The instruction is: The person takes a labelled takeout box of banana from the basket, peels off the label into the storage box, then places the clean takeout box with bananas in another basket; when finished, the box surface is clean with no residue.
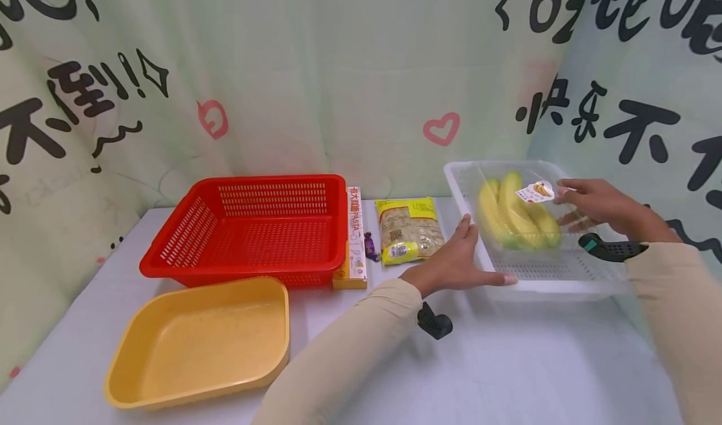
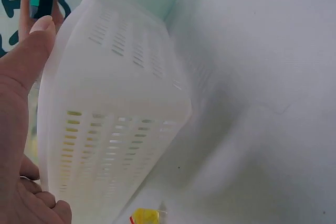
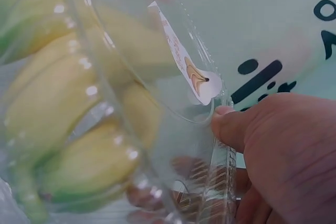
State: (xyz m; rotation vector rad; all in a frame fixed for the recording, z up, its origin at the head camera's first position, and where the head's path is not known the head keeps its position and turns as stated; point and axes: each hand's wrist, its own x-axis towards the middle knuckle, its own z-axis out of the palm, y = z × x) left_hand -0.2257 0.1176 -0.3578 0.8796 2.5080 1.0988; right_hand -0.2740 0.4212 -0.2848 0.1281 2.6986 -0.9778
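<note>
A clear plastic clamshell box [image 3: 173,129] of yellow, green-tipped bananas [image 1: 512,215] is within the white perforated basket [image 1: 570,287] at the right of the table. My right hand [image 1: 600,205] pinches the box's right edge, thumb beside the banana sticker [image 1: 537,192] and fingers seen through the plastic. At the basket's near left corner, my left hand [image 1: 451,259] holds the rim. Its thumb [image 2: 31,51] lies along the front side, while the other fingers are at the left side. Through the basket's slots, some yellow shows in the left wrist view.
A red basket [image 1: 259,240] stands at the back left, with a yellow tray [image 1: 209,343] in front. Between the baskets are a pasta box [image 1: 356,237], a small purple-wrapped item [image 1: 370,247] and a yellow-topped clear bag [image 1: 410,229]. A printed curtain [image 1: 338,99] hangs behind the table.
</note>
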